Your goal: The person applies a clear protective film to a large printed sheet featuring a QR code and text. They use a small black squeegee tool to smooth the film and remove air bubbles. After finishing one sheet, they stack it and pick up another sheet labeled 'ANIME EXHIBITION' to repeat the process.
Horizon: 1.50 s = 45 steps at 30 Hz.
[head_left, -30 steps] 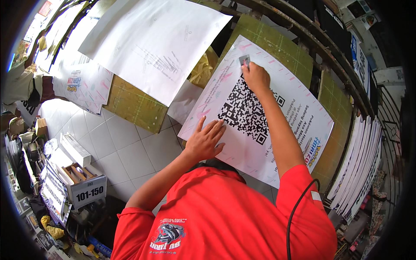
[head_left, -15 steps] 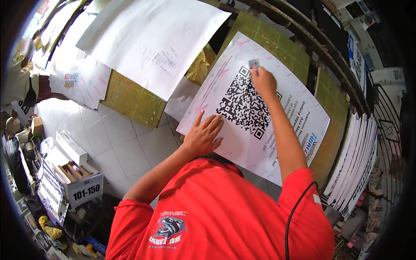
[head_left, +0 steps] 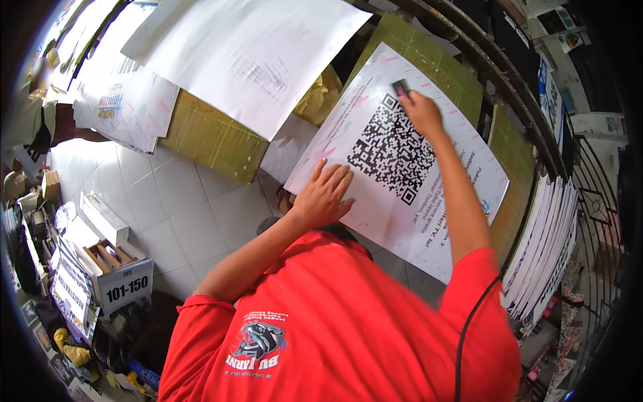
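Printed sheet laid flat, tool work seemingly unfinished — right hand gripping dark tool, left hand spread, ungripping.

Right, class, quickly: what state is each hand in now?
Left hand: open, resting at the QR-code poster's edge.
Right hand: closed, holding a small flat dark tool.

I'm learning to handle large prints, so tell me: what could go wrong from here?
The small dark tool in the right hand might scuff the printed sheet. The sheet's near edge seems to overhang the tiled floor, so pressure from the left hand might bend it.
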{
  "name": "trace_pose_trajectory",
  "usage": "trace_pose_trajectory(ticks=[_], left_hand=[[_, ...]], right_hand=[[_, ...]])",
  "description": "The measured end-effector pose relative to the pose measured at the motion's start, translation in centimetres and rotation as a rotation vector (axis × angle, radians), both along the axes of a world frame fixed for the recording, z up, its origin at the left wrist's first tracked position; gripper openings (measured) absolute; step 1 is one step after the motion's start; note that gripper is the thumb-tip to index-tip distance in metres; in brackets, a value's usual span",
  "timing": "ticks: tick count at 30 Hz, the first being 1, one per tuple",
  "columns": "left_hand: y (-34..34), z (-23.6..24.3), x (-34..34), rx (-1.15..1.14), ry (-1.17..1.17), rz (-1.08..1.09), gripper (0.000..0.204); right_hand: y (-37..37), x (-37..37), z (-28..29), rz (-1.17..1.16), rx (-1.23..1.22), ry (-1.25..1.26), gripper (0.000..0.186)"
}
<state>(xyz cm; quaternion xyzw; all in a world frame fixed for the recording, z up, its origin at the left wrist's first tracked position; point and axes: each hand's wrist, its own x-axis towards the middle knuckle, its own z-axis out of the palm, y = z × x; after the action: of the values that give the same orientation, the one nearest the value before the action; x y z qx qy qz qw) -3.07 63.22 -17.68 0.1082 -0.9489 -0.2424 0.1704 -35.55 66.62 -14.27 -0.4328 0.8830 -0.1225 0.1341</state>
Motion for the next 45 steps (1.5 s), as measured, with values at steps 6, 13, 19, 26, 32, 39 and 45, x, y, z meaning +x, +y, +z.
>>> trace_pose_trajectory(ticks=[6, 13, 19, 26, 32, 39, 45], left_hand=[[-2.4, -0.2, 3.5, 0.057, -0.023, 0.349, 0.053], [-3.1, -0.8, 5.5, 0.043, -0.005, 0.349, 0.049], [-3.3, -1.8, 6.1, 0.094, 0.027, 0.366, 0.046], [-3.1, -2.6, 7.4, 0.225, 0.070, 0.447, 0.045], [-2.9, -1.4, 7.8, 0.281, 0.096, 0.423, 0.036], [-2.9, -2.1, 7.7, 0.328, 0.157, 0.440, 0.030], [-2.7, -2.2, 7.7, 0.351, 0.165, 0.446, 0.030]], right_hand=[[-0.4, 5.9, -0.5, 0.261, 0.083, 0.045, 0.036], [1.4, 13.5, -0.7, 0.498, -0.011, 0.034, 0.032], [2.8, 17.6, 0.1, 0.553, 0.011, 0.100, 0.031], [2.1, 13.6, 0.1, 0.302, 0.072, 0.017, 0.038], [2.0, 12.9, -0.7, 0.396, 0.095, 0.086, 0.039], [3.6, 20.9, -0.4, 0.698, 0.018, 0.081, 0.039], [2.5, 11.8, 0.6, 0.238, 0.085, 0.109, 0.036]])
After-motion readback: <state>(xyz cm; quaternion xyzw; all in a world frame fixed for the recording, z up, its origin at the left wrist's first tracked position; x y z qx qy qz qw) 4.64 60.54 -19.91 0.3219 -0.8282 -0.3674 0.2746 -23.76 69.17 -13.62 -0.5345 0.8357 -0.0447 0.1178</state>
